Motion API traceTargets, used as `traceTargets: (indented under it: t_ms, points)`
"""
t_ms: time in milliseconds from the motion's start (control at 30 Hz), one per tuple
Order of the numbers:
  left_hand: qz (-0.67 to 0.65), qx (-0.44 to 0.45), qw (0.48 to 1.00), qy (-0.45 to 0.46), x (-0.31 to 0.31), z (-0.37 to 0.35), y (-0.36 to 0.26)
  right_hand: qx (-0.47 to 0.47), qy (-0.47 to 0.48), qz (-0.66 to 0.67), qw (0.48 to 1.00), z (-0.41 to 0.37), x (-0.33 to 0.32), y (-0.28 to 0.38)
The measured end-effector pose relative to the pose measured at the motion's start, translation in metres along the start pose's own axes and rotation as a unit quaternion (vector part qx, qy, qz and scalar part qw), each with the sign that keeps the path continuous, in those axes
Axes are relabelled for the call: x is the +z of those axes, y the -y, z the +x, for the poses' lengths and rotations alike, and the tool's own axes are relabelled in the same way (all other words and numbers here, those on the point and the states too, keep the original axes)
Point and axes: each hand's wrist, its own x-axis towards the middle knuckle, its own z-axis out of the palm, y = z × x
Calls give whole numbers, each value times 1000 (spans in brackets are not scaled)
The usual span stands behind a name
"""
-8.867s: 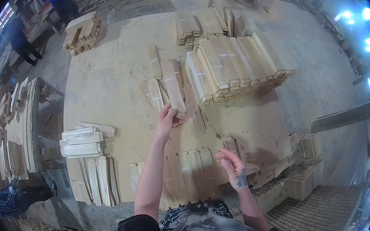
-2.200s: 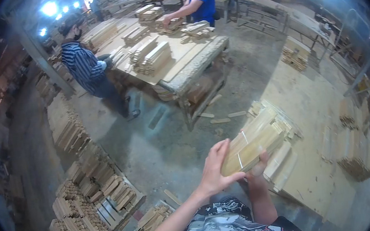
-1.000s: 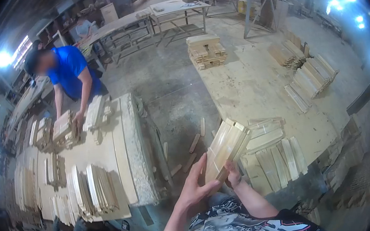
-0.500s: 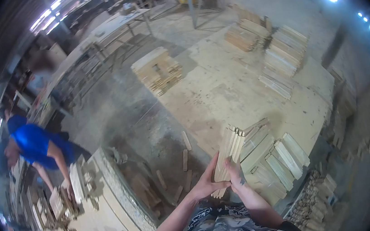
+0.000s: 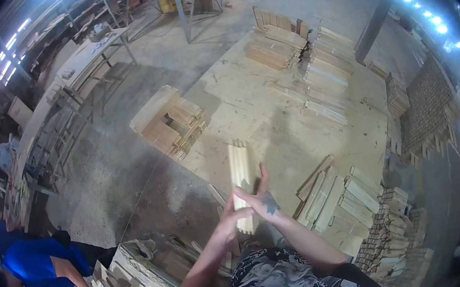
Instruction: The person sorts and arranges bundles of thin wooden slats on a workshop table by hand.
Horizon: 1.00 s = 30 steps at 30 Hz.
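Note:
A bundle of pale wooden strips (image 5: 239, 168) stands out lengthwise in front of my body, its grooved ends facing away. My left hand (image 5: 227, 220) grips its left side near the lower end, thumb across the front. From the right, my right hand (image 5: 258, 201) presses the bundle with its thumb, while at least one finger sticks out to the side. The remaining fingers of both hands are partly hidden behind the wood. To the right of my hands, loose wooden strips (image 5: 321, 198) lie in a low pile on the floor sheet.
Ahead stands a square stack of boards (image 5: 168, 122), with more board stacks (image 5: 326, 67) farther right. A co-worker in blue (image 5: 45, 261) bends over wood at lower left. Piled wood pieces (image 5: 388, 233) stand at lower right. A long workbench (image 5: 81, 61) runs along the left.
My view has swung to the right. The bundle, still held by both hands, has moved leftward away from the loose strips and turned from slanted to nearly straight ahead.

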Motion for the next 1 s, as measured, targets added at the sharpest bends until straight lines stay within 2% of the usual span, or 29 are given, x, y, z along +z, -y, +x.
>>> traceTargets:
  t_ms: [100,167,233,300,400,500,533,567,633,733,933,1000]
  points:
    - [30,21,999,-11,-41,28,-50,-35,12,-6,999,20,13,-2]
    - [155,82,984,-41,-56,44,-104,-47,14,8,999,19,6,8]
    - [339,203,917,-59,-87,71,-160,-72,-15,28,997,9,-16,6]
    - [407,242,879,-60,-107,91,-211,-81,-47,38,995,-3,-46,0]
    - [472,285,832,-58,-156,139,-250,-68,-131,76,986,-26,-76,-5]
    - [677,154,702,-157,-165,159,-260,-78,-189,94,974,-44,-97,-14]
    - [730,248,616,-162,-178,174,-244,-77,-208,105,969,-52,-101,-13]
    - [747,220,603,-175,-195,185,-234,-75,-228,115,964,-59,-104,-11]
    - [778,165,573,-200,-176,181,-235,-72,-265,85,958,-71,-108,-10]
    - [762,167,595,-193,-173,177,-236,-71,-302,57,949,-88,-121,-20]
    - [757,162,605,-189,-165,173,-237,-46,-328,55,942,-110,-136,-32]
    - [767,130,602,-179,-159,170,-243,-48,-335,65,939,-116,-138,-29]
